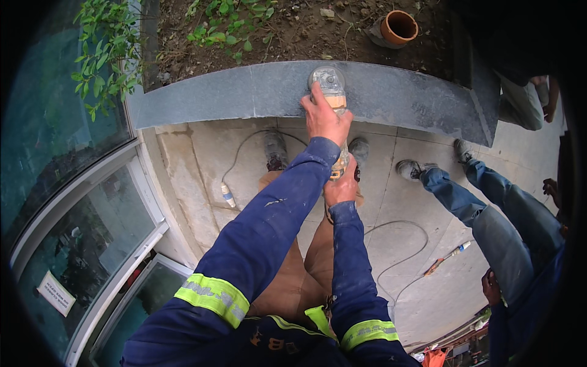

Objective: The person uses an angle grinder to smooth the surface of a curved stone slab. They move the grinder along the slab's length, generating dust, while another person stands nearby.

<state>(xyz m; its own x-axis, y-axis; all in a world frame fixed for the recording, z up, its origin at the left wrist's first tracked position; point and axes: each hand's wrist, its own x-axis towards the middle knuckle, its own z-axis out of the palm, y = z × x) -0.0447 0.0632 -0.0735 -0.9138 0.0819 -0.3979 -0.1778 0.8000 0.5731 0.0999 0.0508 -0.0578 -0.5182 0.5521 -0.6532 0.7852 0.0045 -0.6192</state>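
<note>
On the paved floor [202, 214] at left lies a blue-and-white cable connector [228, 196]. Next, the left hand [327, 121] curls around the front of a power grinder [335, 102], whose head sits beyond it over the gray stone ledge [189, 103]. Slightly right and nearer, the right hand [343, 186] is closed around the grinder's rear.

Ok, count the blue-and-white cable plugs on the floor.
2: one plug left of the wearer's left shoe, another plug near the other person's jeans; more may be hidden.
</note>
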